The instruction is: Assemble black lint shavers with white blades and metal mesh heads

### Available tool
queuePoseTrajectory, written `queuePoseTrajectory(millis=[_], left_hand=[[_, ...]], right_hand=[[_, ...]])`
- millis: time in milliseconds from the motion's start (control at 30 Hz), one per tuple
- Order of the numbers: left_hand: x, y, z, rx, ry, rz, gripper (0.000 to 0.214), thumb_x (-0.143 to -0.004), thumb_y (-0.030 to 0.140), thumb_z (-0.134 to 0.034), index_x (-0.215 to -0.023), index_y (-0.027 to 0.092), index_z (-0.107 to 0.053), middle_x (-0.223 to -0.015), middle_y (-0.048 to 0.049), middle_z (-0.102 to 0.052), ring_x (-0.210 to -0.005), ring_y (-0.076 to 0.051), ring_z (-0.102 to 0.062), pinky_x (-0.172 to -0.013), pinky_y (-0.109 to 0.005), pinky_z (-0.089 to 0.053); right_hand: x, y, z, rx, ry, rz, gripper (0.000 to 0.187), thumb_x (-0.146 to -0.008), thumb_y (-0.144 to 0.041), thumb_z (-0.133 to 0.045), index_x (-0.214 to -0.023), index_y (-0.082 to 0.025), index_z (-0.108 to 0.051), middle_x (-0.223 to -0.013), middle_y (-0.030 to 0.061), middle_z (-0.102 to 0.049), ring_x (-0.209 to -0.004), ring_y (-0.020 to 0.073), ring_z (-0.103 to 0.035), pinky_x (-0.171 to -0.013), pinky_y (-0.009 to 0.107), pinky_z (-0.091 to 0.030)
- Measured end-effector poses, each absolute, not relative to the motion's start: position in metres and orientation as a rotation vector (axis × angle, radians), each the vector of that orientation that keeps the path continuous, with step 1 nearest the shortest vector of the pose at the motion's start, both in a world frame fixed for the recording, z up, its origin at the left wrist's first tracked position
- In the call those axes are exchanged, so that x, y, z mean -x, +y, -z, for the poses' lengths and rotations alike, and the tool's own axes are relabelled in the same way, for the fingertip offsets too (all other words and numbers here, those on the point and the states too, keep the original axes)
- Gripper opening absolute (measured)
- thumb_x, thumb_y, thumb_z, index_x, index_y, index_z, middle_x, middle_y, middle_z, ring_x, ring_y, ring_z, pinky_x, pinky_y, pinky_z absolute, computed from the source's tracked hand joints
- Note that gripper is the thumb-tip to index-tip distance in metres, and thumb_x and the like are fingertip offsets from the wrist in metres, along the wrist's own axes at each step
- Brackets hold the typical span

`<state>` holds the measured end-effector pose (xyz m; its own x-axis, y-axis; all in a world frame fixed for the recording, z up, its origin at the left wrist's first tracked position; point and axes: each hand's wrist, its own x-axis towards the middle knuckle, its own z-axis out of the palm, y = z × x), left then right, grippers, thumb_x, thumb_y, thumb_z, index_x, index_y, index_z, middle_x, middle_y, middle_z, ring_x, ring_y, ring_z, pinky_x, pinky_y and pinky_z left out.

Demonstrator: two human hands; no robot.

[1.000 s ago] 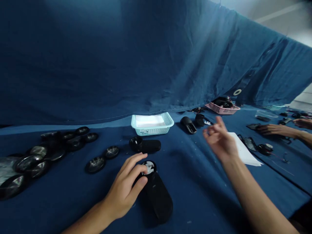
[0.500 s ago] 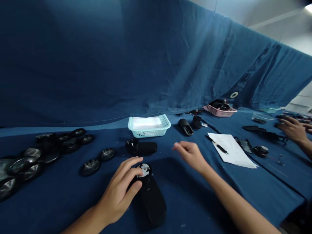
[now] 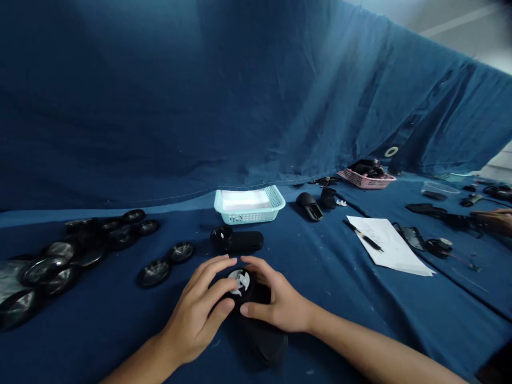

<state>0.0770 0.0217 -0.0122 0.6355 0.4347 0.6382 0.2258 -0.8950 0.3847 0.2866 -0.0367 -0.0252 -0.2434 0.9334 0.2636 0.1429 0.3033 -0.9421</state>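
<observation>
A black plastic housing [image 3: 267,338] with a round head and a long body lies on the blue cloth in front of me. A white slotted plastic piece [image 3: 242,279] sits in its round head. My left hand [image 3: 196,306] grips the head's left side, with a fingertip on the white piece. On the right side, my right hand [image 3: 285,301] curves its fingers and thumb around the head. Just beyond my hands lies a similar black housing [image 3: 242,241] with a ring-shaped end.
Shiny black round parts [image 3: 154,273] lie to the left, several of them piled. A light blue basket [image 3: 250,217] stands ahead. Rightward are a black mouse-shaped shell [image 3: 310,207], paper [image 3: 386,248], a pen [image 3: 370,241] and a pink basket [image 3: 366,180]. A co-worker's hand [image 3: 494,221] shows at far right.
My right hand has come left from above the cloth and closed around the housing's head. My left hand stays there. The housing has turned slightly, and the co-worker's hand has shifted.
</observation>
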Motion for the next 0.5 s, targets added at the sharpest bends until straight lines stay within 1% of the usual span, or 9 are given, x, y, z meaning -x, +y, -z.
queuePoseTrajectory(millis=[167, 267, 367, 500], left_hand=[[-0.075, 0.026, 0.013, -2.551, 0.643, -1.115, 0.031, -0.101, 0.039, -0.039, -0.109, 0.026, -0.066, -0.137, -0.0064, -0.052, -0.131, -0.029, -0.041, -0.109, -0.048, -0.037], [-0.079, 0.022, 0.012, -2.452, 0.708, -0.977, 0.036, -0.100, 0.046, -0.038, -0.115, 0.027, -0.064, -0.142, -0.0061, -0.048, -0.131, -0.029, -0.042, -0.110, -0.049, -0.038], [-0.084, 0.015, 0.007, -2.344, 0.697, -0.841, 0.042, -0.100, 0.053, -0.034, -0.120, 0.029, -0.062, -0.147, -0.0049, -0.042, -0.133, -0.029, -0.041, -0.111, -0.048, -0.037], [-0.085, 0.011, 0.003, -2.321, 0.621, -0.805, 0.046, -0.099, 0.057, -0.030, -0.111, 0.028, -0.064, -0.148, -0.0038, -0.041, -0.136, -0.028, -0.036, -0.113, -0.048, -0.035]], right_hand=[[-0.286, -0.039, 0.026, 1.128, -1.584, -1.001, 0.079, -0.072, -0.022, -0.081, -0.139, -0.029, -0.040, -0.125, 0.0059, -0.056, -0.116, 0.0224, -0.056, -0.102, 0.042, -0.045], [-0.285, -0.042, 0.027, 1.180, -1.599, -0.952, 0.082, -0.067, -0.024, -0.084, -0.137, -0.028, -0.042, -0.126, 0.0063, -0.053, -0.116, 0.0229, -0.054, -0.101, 0.041, -0.045], [-0.284, -0.044, 0.027, 1.169, -1.639, -0.926, 0.083, -0.066, -0.025, -0.085, -0.137, -0.028, -0.042, -0.128, 0.0062, -0.052, -0.115, 0.0224, -0.054, -0.101, 0.041, -0.045], [-0.284, -0.043, 0.026, 1.158, -1.652, -0.926, 0.081, -0.067, -0.024, -0.084, -0.137, -0.028, -0.042, -0.129, 0.0064, -0.053, -0.116, 0.0227, -0.054, -0.101, 0.040, -0.045]])
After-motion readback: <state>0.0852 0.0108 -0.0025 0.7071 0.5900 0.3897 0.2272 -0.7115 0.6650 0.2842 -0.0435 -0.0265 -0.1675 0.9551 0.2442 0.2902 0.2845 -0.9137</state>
